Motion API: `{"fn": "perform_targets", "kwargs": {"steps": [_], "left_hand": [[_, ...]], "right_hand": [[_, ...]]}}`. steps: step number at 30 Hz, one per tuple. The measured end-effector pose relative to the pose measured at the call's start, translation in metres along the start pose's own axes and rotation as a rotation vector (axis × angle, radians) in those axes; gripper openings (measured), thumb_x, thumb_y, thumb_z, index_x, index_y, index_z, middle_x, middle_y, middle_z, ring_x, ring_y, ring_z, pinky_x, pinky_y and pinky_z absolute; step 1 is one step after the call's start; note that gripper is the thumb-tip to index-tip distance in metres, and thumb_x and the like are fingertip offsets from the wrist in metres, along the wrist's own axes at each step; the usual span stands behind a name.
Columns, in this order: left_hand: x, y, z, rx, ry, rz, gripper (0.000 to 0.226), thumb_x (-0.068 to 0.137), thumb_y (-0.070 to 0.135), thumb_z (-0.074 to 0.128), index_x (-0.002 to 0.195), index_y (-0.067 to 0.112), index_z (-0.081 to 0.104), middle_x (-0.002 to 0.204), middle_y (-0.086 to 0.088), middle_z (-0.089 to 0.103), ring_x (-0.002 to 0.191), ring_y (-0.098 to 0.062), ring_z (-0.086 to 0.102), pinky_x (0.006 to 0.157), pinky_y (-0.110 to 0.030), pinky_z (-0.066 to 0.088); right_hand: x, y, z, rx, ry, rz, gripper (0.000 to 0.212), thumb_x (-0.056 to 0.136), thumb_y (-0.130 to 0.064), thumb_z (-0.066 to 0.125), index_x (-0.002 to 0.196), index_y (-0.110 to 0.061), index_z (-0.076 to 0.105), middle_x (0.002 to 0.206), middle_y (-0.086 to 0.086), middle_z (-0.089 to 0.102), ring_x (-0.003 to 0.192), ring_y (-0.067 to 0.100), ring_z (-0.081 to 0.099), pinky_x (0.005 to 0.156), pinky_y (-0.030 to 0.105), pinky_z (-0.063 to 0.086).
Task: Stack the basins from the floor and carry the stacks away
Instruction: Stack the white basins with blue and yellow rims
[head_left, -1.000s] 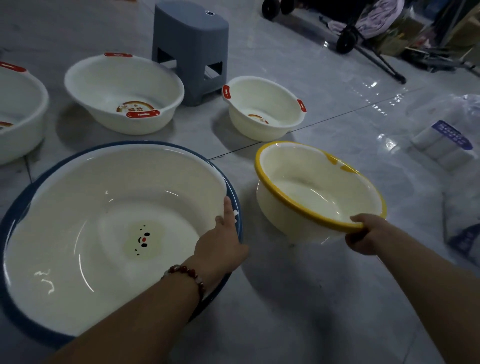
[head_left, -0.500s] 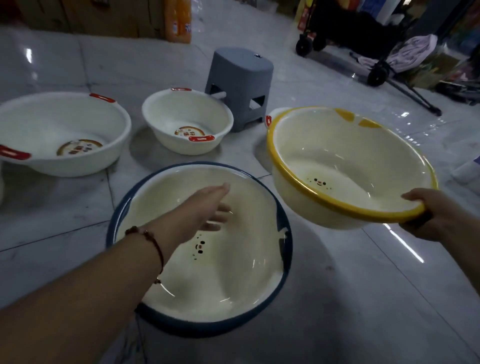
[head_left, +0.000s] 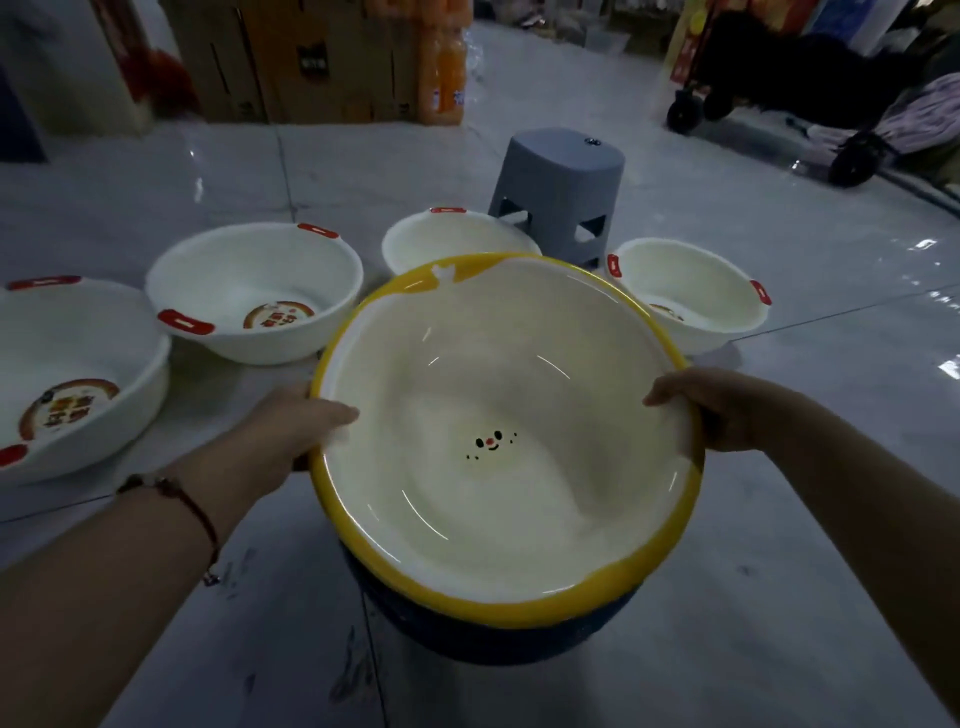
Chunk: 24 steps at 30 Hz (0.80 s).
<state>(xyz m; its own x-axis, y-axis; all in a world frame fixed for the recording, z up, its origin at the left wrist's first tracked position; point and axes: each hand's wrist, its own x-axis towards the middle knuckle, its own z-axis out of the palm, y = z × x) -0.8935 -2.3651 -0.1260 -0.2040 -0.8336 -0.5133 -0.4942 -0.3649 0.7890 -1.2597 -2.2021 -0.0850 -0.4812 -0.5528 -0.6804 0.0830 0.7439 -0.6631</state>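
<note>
A yellow-rimmed cream basin (head_left: 509, 426) with a small face on its bottom sits nested in a blue-rimmed basin (head_left: 498, 636), of which only the dark lower edge shows. My left hand (head_left: 291, 431) grips the stack's left rim, thumb over the edge. My right hand (head_left: 717, 410) grips the right rim the same way. Several white basins with red handles stand on the floor behind: a large one (head_left: 62, 374) at far left, one (head_left: 254, 291) beside it, one (head_left: 452, 234) partly hidden behind the yellow rim, and a small one (head_left: 691, 296) at right.
A grey plastic stool (head_left: 558, 192) stands just behind the basins. Cardboard boxes (head_left: 311, 57) and orange bottles (head_left: 441, 62) line the back. A black wheeled cart (head_left: 779, 88) is at the far right. The tiled floor (head_left: 779, 571) is glossy.
The yellow-rimmed basin was lifted by my right hand, carried left and set into the blue-rimmed basin. My left hand moved from over the blue basin to the stack's left rim.
</note>
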Motion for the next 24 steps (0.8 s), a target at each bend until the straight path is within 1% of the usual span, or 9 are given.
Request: {"fn": "perform_targets", "kwargs": {"steps": [3, 6, 9, 11, 12, 14, 17, 20, 24], "left_hand": [[0.006, -0.014, 0.013, 0.074, 0.029, 0.033, 0.030, 0.086, 0.012, 0.072, 0.114, 0.007, 0.063, 0.102, -0.020, 0.067, 0.091, -0.038, 0.066, 0.080, -0.046, 0.058], [0.013, -0.022, 0.025, 0.231, 0.111, 0.068, 0.031, 0.084, 0.015, 0.070, 0.111, 0.005, 0.061, 0.102, -0.018, 0.066, 0.089, -0.036, 0.064, 0.076, -0.041, 0.056], [0.018, -0.026, 0.025, 0.432, 0.141, 0.118, 0.042, 0.074, 0.036, 0.068, 0.109, 0.013, 0.061, 0.102, -0.012, 0.065, 0.087, -0.031, 0.063, 0.077, -0.042, 0.057], [0.023, -0.029, 0.023, 0.606, 0.160, 0.147, 0.057, 0.066, 0.052, 0.062, 0.112, 0.019, 0.059, 0.107, -0.010, 0.061, 0.090, -0.030, 0.061, 0.077, -0.042, 0.056], [0.024, -0.032, 0.023, 0.638, 0.154, 0.156, 0.060, 0.067, 0.053, 0.061, 0.117, 0.020, 0.057, 0.109, -0.010, 0.059, 0.091, -0.030, 0.060, 0.077, -0.042, 0.055], [0.023, -0.037, 0.023, 0.593, 0.098, 0.166, 0.058, 0.077, 0.043, 0.065, 0.128, 0.018, 0.051, 0.113, -0.009, 0.058, 0.094, -0.029, 0.059, 0.076, -0.039, 0.052], [0.026, -0.044, 0.026, 0.508, 0.019, 0.151, 0.057, 0.087, 0.028, 0.065, 0.137, 0.015, 0.039, 0.115, -0.008, 0.057, 0.097, -0.027, 0.056, 0.076, -0.036, 0.048], [0.031, -0.049, 0.027, 0.495, 0.011, 0.152, 0.060, 0.089, 0.028, 0.063, 0.139, 0.015, 0.032, 0.110, -0.005, 0.053, 0.096, -0.026, 0.056, 0.075, -0.036, 0.049], [0.038, -0.055, 0.029, 0.551, 0.030, 0.166, 0.057, 0.091, 0.030, 0.061, 0.137, 0.014, 0.031, 0.106, -0.005, 0.052, 0.090, -0.024, 0.055, 0.071, -0.036, 0.051]], "right_hand": [[0.009, 0.008, -0.001, -0.082, 0.064, 0.003, 0.056, 0.077, -0.010, 0.072, 0.128, -0.009, 0.048, 0.114, 0.018, 0.063, 0.102, 0.036, 0.063, 0.084, 0.049, 0.057], [0.017, 0.021, 0.001, -0.200, 0.098, 0.030, 0.052, 0.078, -0.009, 0.071, 0.126, -0.006, 0.051, 0.111, 0.018, 0.064, 0.098, 0.032, 0.064, 0.083, 0.043, 0.058], [0.027, 0.040, 0.008, -0.367, 0.153, 0.047, 0.046, 0.080, -0.011, 0.069, 0.122, -0.006, 0.054, 0.108, 0.016, 0.063, 0.092, 0.026, 0.063, 0.078, 0.036, 0.057], [0.033, 0.050, 0.014, -0.511, 0.153, 0.030, 0.049, 0.079, -0.016, 0.071, 0.124, -0.009, 0.053, 0.110, 0.013, 0.061, 0.098, 0.026, 0.060, 0.086, 0.037, 0.056], [0.036, 0.052, 0.017, -0.565, 0.147, 0.028, 0.053, 0.078, -0.017, 0.072, 0.126, -0.010, 0.050, 0.112, 0.012, 0.059, 0.103, 0.027, 0.059, 0.090, 0.039, 0.055], [0.042, 0.053, 0.025, -0.591, 0.156, 0.023, 0.059, 0.077, -0.017, 0.074, 0.129, -0.010, 0.046, 0.115, 0.013, 0.057, 0.106, 0.029, 0.057, 0.091, 0.040, 0.055], [0.053, 0.047, 0.034, -0.476, 0.203, -0.052, 0.053, 0.082, -0.019, 0.073, 0.127, -0.009, 0.046, 0.115, 0.015, 0.059, 0.101, 0.032, 0.061, 0.087, 0.043, 0.056], [0.062, 0.044, 0.042, -0.484, 0.267, -0.162, 0.052, 0.087, -0.018, 0.067, 0.131, -0.012, 0.041, 0.117, 0.014, 0.057, 0.103, 0.032, 0.059, 0.091, 0.048, 0.054], [0.069, 0.054, 0.050, -0.667, 0.428, -0.213, 0.040, 0.089, -0.013, 0.054, 0.127, -0.012, 0.040, 0.103, 0.009, 0.054, 0.093, 0.029, 0.057, 0.077, 0.040, 0.050]]}}
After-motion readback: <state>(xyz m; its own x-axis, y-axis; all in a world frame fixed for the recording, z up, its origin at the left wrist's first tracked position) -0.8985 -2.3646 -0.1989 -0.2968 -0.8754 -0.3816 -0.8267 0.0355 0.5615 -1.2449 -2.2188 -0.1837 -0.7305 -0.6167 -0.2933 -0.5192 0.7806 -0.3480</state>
